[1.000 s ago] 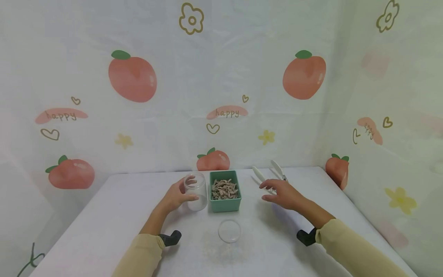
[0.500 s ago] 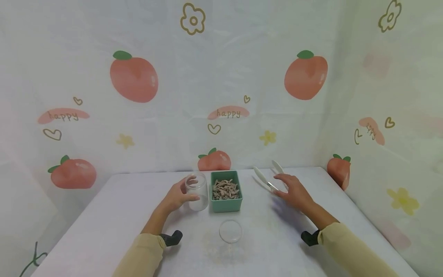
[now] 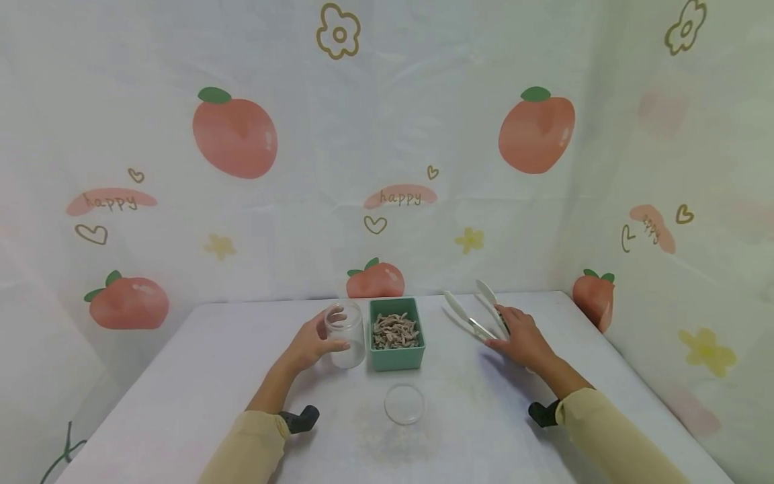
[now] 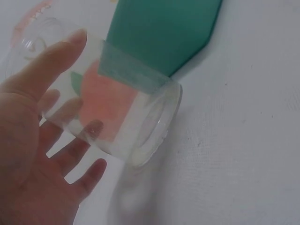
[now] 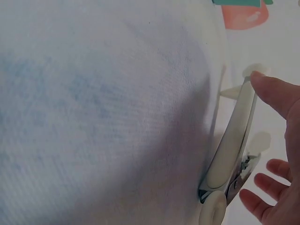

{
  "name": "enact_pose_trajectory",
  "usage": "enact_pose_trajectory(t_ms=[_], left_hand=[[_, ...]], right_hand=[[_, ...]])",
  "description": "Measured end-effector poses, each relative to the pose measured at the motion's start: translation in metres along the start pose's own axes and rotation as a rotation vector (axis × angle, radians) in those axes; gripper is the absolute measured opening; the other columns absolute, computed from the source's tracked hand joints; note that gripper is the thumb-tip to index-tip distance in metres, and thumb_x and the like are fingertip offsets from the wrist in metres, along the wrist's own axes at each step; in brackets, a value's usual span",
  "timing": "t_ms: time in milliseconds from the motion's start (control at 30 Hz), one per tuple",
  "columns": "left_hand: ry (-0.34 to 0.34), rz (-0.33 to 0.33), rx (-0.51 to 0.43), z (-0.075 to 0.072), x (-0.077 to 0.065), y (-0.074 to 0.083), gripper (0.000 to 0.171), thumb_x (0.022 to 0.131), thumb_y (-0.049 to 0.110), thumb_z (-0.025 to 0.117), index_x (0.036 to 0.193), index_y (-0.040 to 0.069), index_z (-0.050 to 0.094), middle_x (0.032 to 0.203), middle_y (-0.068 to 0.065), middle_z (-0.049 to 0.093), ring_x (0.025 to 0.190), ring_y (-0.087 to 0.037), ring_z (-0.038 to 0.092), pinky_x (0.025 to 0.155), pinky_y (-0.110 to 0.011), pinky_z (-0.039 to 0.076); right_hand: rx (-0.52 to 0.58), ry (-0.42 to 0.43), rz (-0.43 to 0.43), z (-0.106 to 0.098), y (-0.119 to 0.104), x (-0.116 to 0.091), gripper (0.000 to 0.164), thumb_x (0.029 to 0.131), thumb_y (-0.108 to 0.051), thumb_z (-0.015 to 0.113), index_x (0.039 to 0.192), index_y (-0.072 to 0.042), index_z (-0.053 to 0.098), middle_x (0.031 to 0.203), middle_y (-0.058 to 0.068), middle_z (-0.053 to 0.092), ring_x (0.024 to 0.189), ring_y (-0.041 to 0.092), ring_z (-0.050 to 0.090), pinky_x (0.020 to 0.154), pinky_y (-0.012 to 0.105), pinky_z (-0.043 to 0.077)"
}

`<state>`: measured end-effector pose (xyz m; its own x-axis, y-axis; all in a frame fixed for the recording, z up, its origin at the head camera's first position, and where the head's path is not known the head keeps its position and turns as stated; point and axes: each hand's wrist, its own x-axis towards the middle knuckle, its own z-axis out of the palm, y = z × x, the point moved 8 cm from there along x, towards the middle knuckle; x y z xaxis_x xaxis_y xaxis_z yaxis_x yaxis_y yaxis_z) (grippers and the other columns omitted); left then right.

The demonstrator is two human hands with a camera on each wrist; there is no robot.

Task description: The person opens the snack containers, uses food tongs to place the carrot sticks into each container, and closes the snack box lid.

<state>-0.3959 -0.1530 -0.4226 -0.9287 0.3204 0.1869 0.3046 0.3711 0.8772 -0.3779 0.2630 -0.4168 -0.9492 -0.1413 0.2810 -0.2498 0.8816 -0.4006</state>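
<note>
My left hand (image 3: 311, 344) holds a clear jar (image 3: 349, 353), thumb on the near side and fingers behind it. The jar stands upright on the table with its mouth uncovered; the left wrist view shows the fingers through its wall. At the right, my right hand (image 3: 520, 339) is at a pair of white-tipped tongs (image 3: 457, 307) lying spread on the table. Its thumb is at the near arm and its fingers are beside the far arm. In the right wrist view the thumb tip overlaps the pale arm of the tongs (image 5: 233, 136).
Right beside the jar stands a green box (image 3: 396, 360) with many beige-brown, knobbly pieces (image 3: 395, 331) inside. A clear round lid (image 3: 404, 404) lies in front of it on the white table (image 3: 199, 390). A printed white curtain (image 3: 314, 242) rises behind the table and at its right.
My right hand has moved right and down over the tongs, from above them to around their arms. The left hand keeps its hold on the jar. The view has shifted slightly.
</note>
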Motion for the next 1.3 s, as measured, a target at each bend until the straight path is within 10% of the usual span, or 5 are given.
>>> enact_pose_trajectory(t_ms=[467, 1000, 1300], left_hand=[[0.030, -0.102, -0.122, 0.003, -0.003, 0.003, 0.087, 0.080, 0.014, 0.080, 0.150, 0.015, 0.028, 0.146, -0.017, 0.042, 0.137, -0.036, 0.035, 0.109, -0.059, 0.026], [0.064, -0.055, -0.203, 0.011, 0.003, 0.008, 0.093, 0.078, 0.005, 0.081, 0.151, 0.007, 0.022, 0.149, -0.024, 0.035, 0.137, -0.042, 0.031, 0.110, -0.056, 0.027], [0.054, -0.026, -0.165, 0.009, -0.007, 0.037, 0.083, 0.079, 0.002, 0.078, 0.147, -0.001, 0.030, 0.140, -0.027, 0.045, 0.130, -0.044, 0.041, 0.108, -0.053, 0.032]], right_hand=[[-0.024, -0.115, 0.170, 0.007, 0.017, 0.000, 0.095, 0.077, -0.040, 0.081, 0.147, 0.000, 0.032, 0.118, 0.028, 0.050, 0.104, 0.039, 0.050, 0.084, 0.057, 0.046], [-0.037, -0.134, 0.195, 0.012, 0.024, -0.003, 0.102, 0.074, -0.038, 0.083, 0.142, 0.013, 0.029, 0.119, 0.037, 0.050, 0.108, 0.047, 0.052, 0.089, 0.058, 0.043], [-0.025, -0.157, 0.222, 0.013, 0.026, -0.008, 0.097, 0.075, -0.034, 0.083, 0.139, 0.016, 0.031, 0.120, 0.038, 0.050, 0.110, 0.049, 0.051, 0.091, 0.058, 0.042]])
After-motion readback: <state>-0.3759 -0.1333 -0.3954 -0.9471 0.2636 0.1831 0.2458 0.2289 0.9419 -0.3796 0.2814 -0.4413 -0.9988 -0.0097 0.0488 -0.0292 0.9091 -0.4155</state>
